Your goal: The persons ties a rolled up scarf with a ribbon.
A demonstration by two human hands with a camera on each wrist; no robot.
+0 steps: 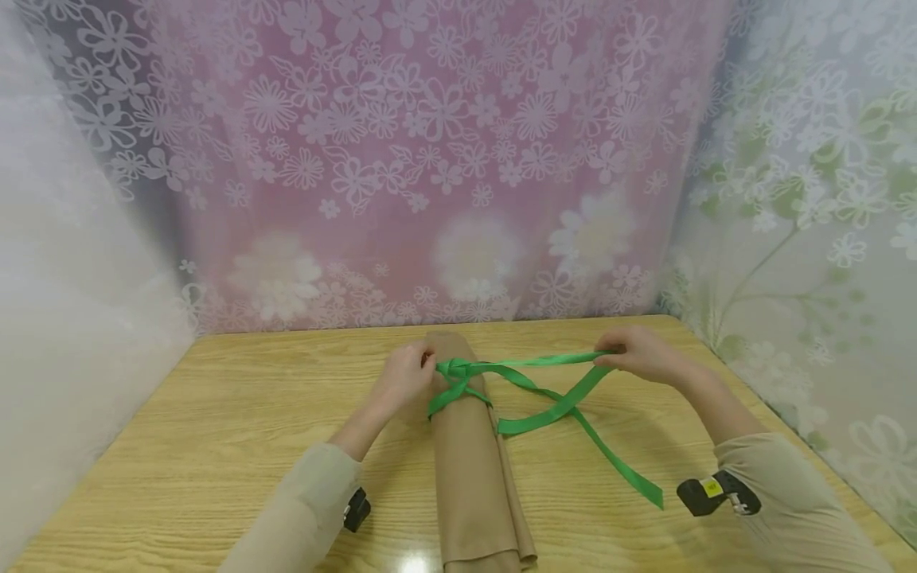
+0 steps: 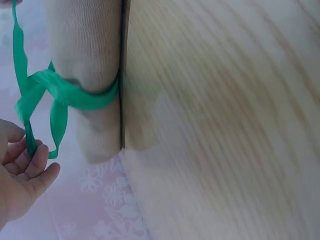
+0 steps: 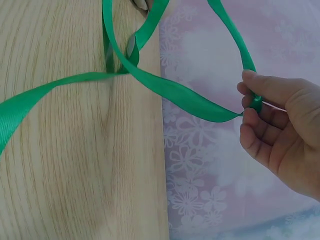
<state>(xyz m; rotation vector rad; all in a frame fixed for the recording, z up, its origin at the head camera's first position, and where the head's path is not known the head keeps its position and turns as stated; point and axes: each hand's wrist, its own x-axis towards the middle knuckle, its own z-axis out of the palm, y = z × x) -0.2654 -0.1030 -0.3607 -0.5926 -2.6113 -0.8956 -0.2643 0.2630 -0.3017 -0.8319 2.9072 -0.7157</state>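
A long roll of tan cloth (image 1: 469, 469) lies lengthwise on the table, with a green ribbon (image 1: 552, 414) wrapped round its far part and knotted on top. Close to the knot, my left hand (image 1: 404, 374) pinches a loop of the ribbon, seen in the left wrist view between thumb and fingers (image 2: 37, 160). Off to the right, my right hand (image 1: 641, 356) grips the ribbon and holds one length taut from the knot. From the right hand a tail curves back toward the roll. Another loose end trails over the tabletop toward the right front.
The wooden table (image 1: 251, 446) reaches back to a pink flowered curtain (image 1: 430, 199). Pale flowered sheets stand at the left and right (image 1: 824, 239). Black wrist cameras sit on both forearms, the right one (image 1: 719, 493) bearing a yellow label.
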